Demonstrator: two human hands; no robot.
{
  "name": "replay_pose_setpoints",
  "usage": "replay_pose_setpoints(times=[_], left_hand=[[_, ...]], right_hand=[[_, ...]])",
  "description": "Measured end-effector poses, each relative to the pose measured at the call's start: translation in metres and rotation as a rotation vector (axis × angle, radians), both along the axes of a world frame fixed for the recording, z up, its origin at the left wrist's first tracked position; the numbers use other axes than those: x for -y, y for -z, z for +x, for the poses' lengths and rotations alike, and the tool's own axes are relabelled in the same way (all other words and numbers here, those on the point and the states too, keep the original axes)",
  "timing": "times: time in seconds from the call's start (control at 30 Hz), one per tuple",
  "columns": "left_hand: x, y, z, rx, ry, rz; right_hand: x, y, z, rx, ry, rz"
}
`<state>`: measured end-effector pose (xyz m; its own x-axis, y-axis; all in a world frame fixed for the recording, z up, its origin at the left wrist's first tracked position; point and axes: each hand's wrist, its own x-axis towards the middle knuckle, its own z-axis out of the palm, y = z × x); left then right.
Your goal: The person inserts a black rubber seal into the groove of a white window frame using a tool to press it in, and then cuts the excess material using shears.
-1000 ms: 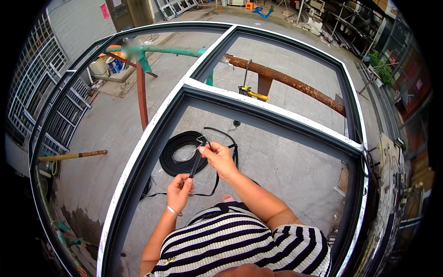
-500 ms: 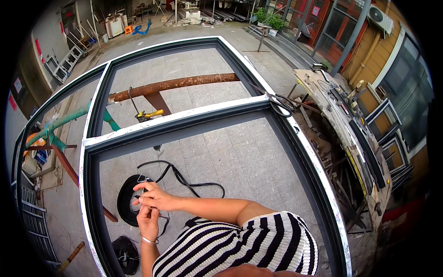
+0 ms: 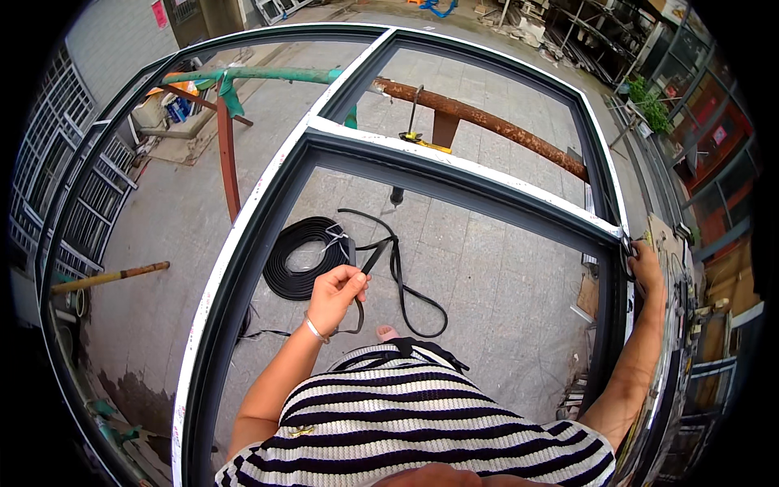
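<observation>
My left hand (image 3: pixel 337 299) is closed in a pinch on the end of a black rubber strip (image 3: pixel 373 256). It is over the floor, inside the near opening of a large white and dark grey window frame (image 3: pixel 243 223). Below it, a coil of the same black strip (image 3: pixel 280 264) lies on the paving, with a loose length looping off to the right. Stretched out to the right, my right hand (image 3: pixel 647 265) has its fingers closed around the dark handles of scissors (image 3: pixel 626 248) at the frame's right-hand joint. Most of the scissors is hidden.
A rusty pipe (image 3: pixel 487 118) and a green pipe (image 3: pixel 280 75) run under the frame. A yellow-handled tool (image 3: pixel 423 144) stands by the crossbar. A cluttered bench (image 3: pixel 669 316) is beyond the right side; a brownish pole (image 3: pixel 114 277) lies left.
My hands have come apart from each other. The right one has reached out to the scissors on the frame, while the left keeps the strip. The view has turned left.
</observation>
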<state>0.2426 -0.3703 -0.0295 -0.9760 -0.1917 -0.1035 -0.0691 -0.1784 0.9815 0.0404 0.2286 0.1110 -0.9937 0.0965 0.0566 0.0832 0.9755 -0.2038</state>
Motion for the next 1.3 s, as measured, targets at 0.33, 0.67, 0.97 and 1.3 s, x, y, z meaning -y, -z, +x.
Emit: replay_pose_setpoints(times=[0.33, 0.67, 0.97, 1.3], left_hand=[[0.011, 0.007, 0.016, 0.007, -0.111, -0.038], [0.016, 0.016, 0.027, -0.132, -0.122, -0.019], [0.020, 0.017, 0.052, -0.191, -0.228, -0.022], [0.025, 0.013, 0.076, 0.024, -0.146, -0.020]], right_hand=[[0.021, -0.002, -0.015, 0.000, -0.157, 0.332], [0.043, -0.032, 0.008, -0.654, -0.288, 0.044], [0.310, 0.066, 0.107, 0.292, -0.702, -0.902], [0.415, 0.141, 0.143, 0.543, -1.003, -0.896]])
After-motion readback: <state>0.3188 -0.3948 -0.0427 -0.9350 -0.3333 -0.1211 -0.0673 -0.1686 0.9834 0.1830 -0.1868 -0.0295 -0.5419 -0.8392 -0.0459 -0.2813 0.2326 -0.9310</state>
